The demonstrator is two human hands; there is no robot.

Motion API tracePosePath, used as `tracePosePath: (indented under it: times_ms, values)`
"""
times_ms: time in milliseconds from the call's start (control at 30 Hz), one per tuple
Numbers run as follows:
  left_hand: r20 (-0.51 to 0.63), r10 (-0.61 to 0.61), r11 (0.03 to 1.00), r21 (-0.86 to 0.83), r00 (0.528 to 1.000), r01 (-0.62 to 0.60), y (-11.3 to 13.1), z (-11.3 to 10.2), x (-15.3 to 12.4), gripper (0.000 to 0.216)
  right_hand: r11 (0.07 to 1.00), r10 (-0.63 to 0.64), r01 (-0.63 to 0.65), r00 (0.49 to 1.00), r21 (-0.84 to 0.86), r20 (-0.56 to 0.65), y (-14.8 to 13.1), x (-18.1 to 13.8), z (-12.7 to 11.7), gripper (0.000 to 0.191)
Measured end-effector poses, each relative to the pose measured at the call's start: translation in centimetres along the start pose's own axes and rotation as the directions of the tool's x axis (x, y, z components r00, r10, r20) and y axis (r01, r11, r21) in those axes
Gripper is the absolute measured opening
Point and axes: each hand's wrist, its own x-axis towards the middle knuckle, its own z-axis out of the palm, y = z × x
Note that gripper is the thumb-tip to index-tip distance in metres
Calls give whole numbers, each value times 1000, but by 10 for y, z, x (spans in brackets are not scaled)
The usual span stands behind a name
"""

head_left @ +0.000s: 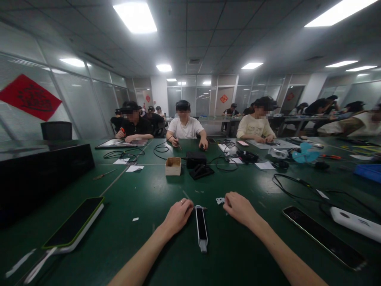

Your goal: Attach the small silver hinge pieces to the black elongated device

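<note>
Box (173,166) contents unseen; left hand (178,215) curled shut beside slim device (201,227), right hand (239,209) perhaps pinching white piece (220,200).

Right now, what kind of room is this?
Probably an electronics workshop or training room: a long green worktable, seated people working, and a slim black-and-white device, black cables and a small cardboard box on it.

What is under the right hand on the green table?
The right hand lies palm down on the green table. A small pale piece shows at its fingertips. Anything beneath the palm is covered and cannot be seen.
</note>
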Motion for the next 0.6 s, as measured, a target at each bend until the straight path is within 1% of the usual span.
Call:
tracePosePath:
  times_ms: [67, 133, 200, 300, 433, 600]
  values:
    - [-1, 0, 1000, -15, 1000, 0, 0, 0, 0, 13, 993, -50, 54, 998, 101, -38, -13, -2, 5, 12]
    - [-2, 4, 999, -36, 1000, -4, 1, 0, 0, 13, 975, -85, 90, 996, 205, -37, -29, -4, 11, 12]
    - [-2, 7, 999, -50, 1000, -7, 1, -1, 0, 14, 956, -111, 114, 993, 271, -28, -41, -5, 19, 13]
    - [-2, -1, 999, -43, 1000, 0, 0, 0, 0, 15, 939, -153, 158, 987, 305, -40, -51, -5, 28, 14]
    - [-5, 10, 1000, -27, 1000, -10, -2, 4, 2, 12, 925, -148, 157, 988, 345, -54, -52, -4, 33, 15]
    - [-20, 25, 1000, -18, 999, -26, -1, 3, 2, 13, 935, -152, 180, 982, 305, -115, -50, -5, 35, 15]
